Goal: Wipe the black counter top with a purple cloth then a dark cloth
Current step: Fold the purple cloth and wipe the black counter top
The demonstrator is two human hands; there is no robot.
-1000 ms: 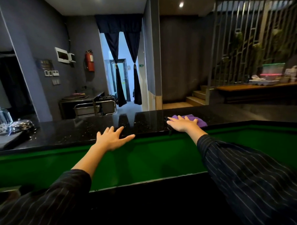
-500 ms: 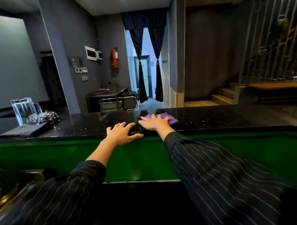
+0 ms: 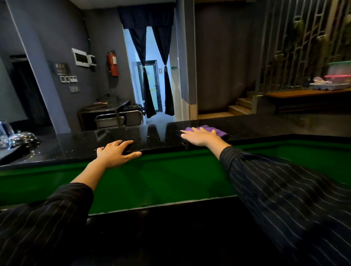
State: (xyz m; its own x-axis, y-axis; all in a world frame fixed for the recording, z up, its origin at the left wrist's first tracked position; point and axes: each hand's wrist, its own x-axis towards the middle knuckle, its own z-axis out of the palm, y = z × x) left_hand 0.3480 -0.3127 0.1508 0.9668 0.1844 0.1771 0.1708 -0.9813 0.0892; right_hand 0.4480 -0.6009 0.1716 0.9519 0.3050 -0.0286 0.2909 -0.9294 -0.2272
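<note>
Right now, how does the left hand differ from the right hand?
The right hand presses flat on the purple cloth; the left hand rests bare on the black counter top. The left hand sits at the near edge, the right hand farther in. Both are open.

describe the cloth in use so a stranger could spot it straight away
Look along the black counter top that runs above the green panel. Right of the middle, the right hand lies flat on a purple cloth. It is the only bright purple thing on that dark surface.
</note>
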